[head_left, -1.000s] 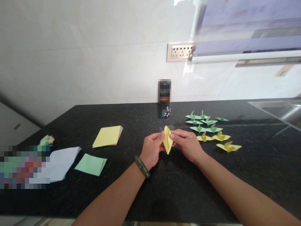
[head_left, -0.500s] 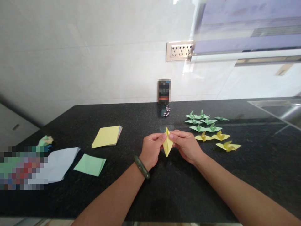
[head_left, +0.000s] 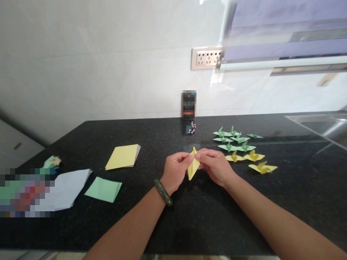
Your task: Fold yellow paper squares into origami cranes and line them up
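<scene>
Both thumbs are pressed down on the yellow folded paper (head_left: 193, 169): the left hand (head_left: 176, 169) pinches one side and the right hand (head_left: 217, 166) the other, with the fingers tucked behind. The piece sits between the hands, apparently held just off the dark counter (head_left: 173, 234), narrow tip pointing away. IMO the trick with small folds like this is even thumb pressure, edges lined up on the middle line, then creasing slowly toward the tip so the thin point doesn't crumple or skew. Just beyond the right hand are three yellow paper birds (head_left: 262, 168), with green paper birds (head_left: 229, 147) behind them. Off to the left: a paper stack (head_left: 121, 157) with yellow on top, plus a green sheet (head_left: 104, 189). Only container I spot is the sink (head_left: 332, 126) at far right, cut off by the frame, so can't tell what's in it.
</scene>
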A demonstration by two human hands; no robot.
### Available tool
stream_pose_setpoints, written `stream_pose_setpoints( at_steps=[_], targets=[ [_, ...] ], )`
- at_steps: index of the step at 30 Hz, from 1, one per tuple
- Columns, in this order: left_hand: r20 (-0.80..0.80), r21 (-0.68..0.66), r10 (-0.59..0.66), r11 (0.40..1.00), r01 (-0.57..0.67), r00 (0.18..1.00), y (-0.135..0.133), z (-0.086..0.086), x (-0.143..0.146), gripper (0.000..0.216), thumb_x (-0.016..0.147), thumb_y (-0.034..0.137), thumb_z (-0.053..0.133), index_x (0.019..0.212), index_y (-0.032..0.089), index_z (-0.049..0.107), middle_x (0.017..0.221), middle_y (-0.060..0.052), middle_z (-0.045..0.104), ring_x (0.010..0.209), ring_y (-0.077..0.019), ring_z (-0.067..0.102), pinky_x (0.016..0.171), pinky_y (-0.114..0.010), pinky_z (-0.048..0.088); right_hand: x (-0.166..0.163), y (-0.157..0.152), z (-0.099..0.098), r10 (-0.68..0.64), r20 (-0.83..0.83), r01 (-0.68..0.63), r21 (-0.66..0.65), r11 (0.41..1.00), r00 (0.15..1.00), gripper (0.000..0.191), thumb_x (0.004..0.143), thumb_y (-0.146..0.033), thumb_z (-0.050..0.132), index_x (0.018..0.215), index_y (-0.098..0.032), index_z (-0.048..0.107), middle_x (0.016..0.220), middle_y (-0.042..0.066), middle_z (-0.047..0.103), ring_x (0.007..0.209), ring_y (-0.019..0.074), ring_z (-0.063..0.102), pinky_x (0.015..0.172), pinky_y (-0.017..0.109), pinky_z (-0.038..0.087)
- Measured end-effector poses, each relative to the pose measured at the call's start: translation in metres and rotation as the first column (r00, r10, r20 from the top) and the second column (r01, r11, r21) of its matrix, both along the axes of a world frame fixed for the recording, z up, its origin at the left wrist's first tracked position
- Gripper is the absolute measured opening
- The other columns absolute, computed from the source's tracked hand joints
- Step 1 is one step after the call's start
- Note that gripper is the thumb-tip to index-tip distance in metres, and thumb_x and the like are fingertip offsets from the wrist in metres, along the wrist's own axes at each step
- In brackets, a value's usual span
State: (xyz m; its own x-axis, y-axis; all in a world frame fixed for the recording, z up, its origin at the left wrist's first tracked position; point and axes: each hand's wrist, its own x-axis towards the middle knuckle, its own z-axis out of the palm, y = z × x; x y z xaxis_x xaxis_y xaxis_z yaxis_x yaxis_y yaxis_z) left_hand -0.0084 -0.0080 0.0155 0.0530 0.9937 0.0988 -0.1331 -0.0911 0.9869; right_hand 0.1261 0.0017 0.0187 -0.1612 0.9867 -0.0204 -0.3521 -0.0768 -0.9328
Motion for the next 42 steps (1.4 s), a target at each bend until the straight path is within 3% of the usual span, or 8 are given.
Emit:
stream_pose_setpoints(
  at_steps=[10,17,25,34,42],
  targets=[
    [-0.085,0.005,-0.014,1.000,0.015,0.996,-0.004,0.005,0.000,0.018,0.068,0.030,0.066,0.072,0.013,0.067,0.060,-0.001,0.064,0.053,-0.0112,0.056,0.050,-0.021,0.042,0.003,0.003,-0.002,-0.038,0.041,0.036,0.044,0.998,0.998,0.016,0.060,-0.027,0.075,0.066,-0.014,0.067,0.047,-0.004,0.056,0.041,0.0052,0.047,0.044,0.019,0.042],
    [-0.248,0.050,0.003,0.999,0.010,0.969,-0.001,0.002,-0.001,0.022,0.072,0.034,0.060,0.070,0.012,0.062,0.058,-0.001,0.059,0.049,-0.0094,0.051,0.046,-0.020,0.039,0.008,0.002,0.002,0.018,0.167,-0.036,0.107,0.994,0.986,0.017,0.062,-0.026,0.072,0.075,-0.016,0.065,0.064,-0.002,0.060,0.045,0.0052,0.048,0.043,0.019,0.042],
    [-0.339,0.083,-0.044,0.994,0.077,0.940,0.000,0.002,-0.005,0.020,0.072,0.031,0.057,0.069,0.012,0.060,0.059,-0.001,0.057,0.050,-0.0095,0.049,0.046,-0.021,0.037,0.010,0.002,0.006,0.030,0.280,-0.085,0.185,0.979,0.960,0.015,0.068,-0.026,0.065,0.077,-0.015,0.062,0.060,-0.005,0.053,0.045,0.0056,0.047,0.043,0.020,0.042],
    [-0.244,-0.018,-0.128,0.992,0.127,0.961,0.001,0.001,-0.007,0.023,0.071,0.035,0.060,0.073,0.012,0.062,0.061,-0.001,0.059,0.051,-0.0092,0.050,0.048,-0.020,0.037,0.010,0.002,0.008,-0.024,0.349,-0.057,0.220,0.974,0.937,0.014,0.067,-0.028,0.063,0.071,-0.016,0.057,0.058,-0.005,0.052,0.045,0.0065,0.047,0.042,0.020,0.042],
    [-0.222,-0.035,-0.131,0.991,0.126,0.966,0.001,0.003,-0.007,0.024,0.071,0.036,0.061,0.072,0.012,0.063,0.058,0.000,0.058,0.050,-0.0092,0.049,0.047,-0.021,0.037,0.009,0.001,0.004,-0.079,0.405,-0.036,0.267,0.963,0.911,0.015,0.073,-0.031,0.059,0.073,-0.016,0.058,0.056,-0.004,0.053,0.043,0.0067,0.047,0.042,0.020,0.040]
  ],
)
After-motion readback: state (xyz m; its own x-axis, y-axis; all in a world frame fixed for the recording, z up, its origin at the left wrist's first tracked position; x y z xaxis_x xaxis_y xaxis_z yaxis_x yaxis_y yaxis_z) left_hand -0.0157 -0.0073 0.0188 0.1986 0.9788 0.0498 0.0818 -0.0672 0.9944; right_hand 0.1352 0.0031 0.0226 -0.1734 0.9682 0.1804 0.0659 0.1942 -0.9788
